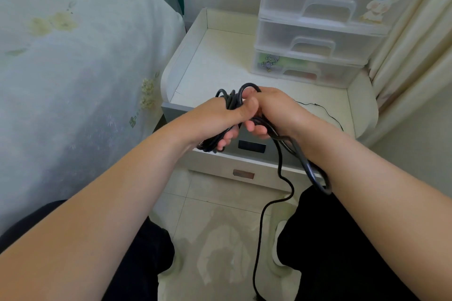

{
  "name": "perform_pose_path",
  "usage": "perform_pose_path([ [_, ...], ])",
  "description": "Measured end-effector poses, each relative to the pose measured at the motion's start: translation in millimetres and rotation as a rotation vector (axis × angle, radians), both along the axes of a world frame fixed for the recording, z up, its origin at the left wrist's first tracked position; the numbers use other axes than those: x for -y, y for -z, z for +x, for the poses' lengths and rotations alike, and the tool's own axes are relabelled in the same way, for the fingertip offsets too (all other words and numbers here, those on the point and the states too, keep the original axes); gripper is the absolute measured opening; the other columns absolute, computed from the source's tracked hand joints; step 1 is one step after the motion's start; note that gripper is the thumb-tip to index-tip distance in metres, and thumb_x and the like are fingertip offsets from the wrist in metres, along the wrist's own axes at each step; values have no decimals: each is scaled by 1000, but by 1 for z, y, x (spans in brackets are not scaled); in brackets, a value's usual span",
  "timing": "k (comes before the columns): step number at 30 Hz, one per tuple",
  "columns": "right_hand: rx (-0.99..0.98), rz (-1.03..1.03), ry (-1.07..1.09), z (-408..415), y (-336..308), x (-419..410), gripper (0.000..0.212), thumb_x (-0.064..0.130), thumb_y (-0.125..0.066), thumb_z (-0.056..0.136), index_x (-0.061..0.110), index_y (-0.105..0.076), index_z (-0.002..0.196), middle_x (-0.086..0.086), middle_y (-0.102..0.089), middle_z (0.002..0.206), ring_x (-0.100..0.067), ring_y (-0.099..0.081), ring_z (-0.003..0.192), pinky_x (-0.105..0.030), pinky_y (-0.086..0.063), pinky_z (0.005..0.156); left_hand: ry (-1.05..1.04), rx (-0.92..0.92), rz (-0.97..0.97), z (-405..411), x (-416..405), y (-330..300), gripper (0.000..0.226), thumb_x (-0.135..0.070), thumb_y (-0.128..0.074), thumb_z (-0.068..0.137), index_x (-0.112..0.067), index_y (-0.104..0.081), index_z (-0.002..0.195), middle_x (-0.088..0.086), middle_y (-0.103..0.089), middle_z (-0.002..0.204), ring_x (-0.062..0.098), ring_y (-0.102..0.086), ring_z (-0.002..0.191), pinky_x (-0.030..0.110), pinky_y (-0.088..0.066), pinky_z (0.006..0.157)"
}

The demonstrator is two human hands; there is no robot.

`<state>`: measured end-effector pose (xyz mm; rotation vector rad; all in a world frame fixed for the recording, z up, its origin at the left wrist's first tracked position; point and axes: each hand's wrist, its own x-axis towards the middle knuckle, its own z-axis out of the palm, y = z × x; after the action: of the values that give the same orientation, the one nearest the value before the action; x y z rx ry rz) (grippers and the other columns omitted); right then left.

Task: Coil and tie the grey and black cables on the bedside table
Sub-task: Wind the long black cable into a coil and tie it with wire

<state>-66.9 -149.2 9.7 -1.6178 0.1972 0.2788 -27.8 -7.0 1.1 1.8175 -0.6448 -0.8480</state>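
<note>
A bundle of black cable (232, 100) is held in front of the bedside table (220, 66). My left hand (220, 117) grips the coiled loops, its thumb pressed across them. My right hand (274, 110) holds the cable right beside it, fingers curled round a strand. One loop sticks up above my hands, and a wider loop (315, 178) hangs under my right wrist. A loose length (266, 208) trails down to the floor between my knees. I see no grey cable.
A white three-drawer plastic organiser (318, 32) stands at the back right of the table. A thin black thread or wire (325, 111) lies on the table top near my right wrist. The bed (73, 68) is to the left, a curtain (415, 56) to the right.
</note>
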Motion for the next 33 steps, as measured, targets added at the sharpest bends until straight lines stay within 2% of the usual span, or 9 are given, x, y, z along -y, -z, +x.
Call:
perform_pose_path([
  [3, -162, 146, -46, 1, -6, 15, 21, 11, -36, 97, 8, -51, 83, -10, -57, 50, -15, -43, 33, -19, -36, 33, 141, 202, 48, 4, -6, -7, 15, -43, -69, 82, -28, -67, 83, -15, -66, 71, 12, -44, 46, 26, -44, 48],
  [5, -283, 226, -48, 0, -8, 27, 18, 15, -37, 99, 5, -51, 97, -16, -68, 65, -13, -48, 36, -20, -42, 34, 128, 334, 180, 8, -10, -6, 17, -32, -75, 80, -24, -60, 82, -18, -58, 59, 6, -48, 46, 28, -46, 49],
  [9, -373, 590, 163, 3, -4, 51, 15, 17, -43, 97, 4, -49, 102, -18, -68, 89, -16, -58, 45, -22, -52, 40, -157, 484, 341, 19, -18, 2, 36, -37, -63, 88, -10, -54, 66, -1, -57, 47, 11, -54, 40, 26, -46, 55],
  [15, -243, 735, 262, 5, 7, 54, 23, 30, -49, 94, 10, -58, 88, -9, -62, 81, -11, -53, 53, -16, -47, 47, -402, 186, 142, 25, -20, 10, 47, -35, -62, 91, -1, -62, 58, 10, -65, 52, 17, -66, 50, 21, -48, 50],
  [21, -63, 552, 332, 5, -1, 49, 23, 36, -50, 94, 13, -49, 95, -11, -67, 89, -12, -44, 51, -15, -30, 37, -646, 25, -72, 35, -20, 13, 39, -29, -62, 91, -7, -51, 61, 0, -48, 41, 17, -47, 38, 29, -46, 50],
  [25, -11, 677, 484, 3, -1, 43, 19, 27, -52, 94, 15, -42, 83, -8, -65, 91, -17, -55, 51, -17, -33, 37, -744, -165, -231, 37, -19, 15, 35, -23, -59, 93, -11, -45, 63, -2, -41, 41, 14, -39, 35, 26, -40, 45],
  [27, -22, 618, 468, 2, -3, 45, 21, 32, -51, 94, 17, -42, 84, -8, -66, 91, -17, -57, 51, -17, -36, 39, -806, -218, -286, 38, -19, 14, 32, -19, -58, 94, -13, -45, 66, -3, -39, 41, 13, -37, 34, 24, -38, 42],
  [31, -137, 466, 328, -1, -2, 52, 37, 49, -45, 94, 13, -50, 99, -8, -57, 84, -5, -35, 40, -12, -24, 30, -954, -343, -400, 43, -25, 8, 24, -19, -55, 96, -15, -49, 73, -5, -38, 42, 10, -36, 34, 19, -36, 39],
  [33, -179, 339, 311, -2, -2, 55, 36, 47, -47, 94, 13, -55, 102, -5, -52, 79, -2, -26, 37, -11, -18, 29, -1031, -415, -430, 49, -32, 7, 23, -20, -54, 96, -16, -49, 74, -6, -38, 43, 9, -35, 35, 18, -35, 40],
])
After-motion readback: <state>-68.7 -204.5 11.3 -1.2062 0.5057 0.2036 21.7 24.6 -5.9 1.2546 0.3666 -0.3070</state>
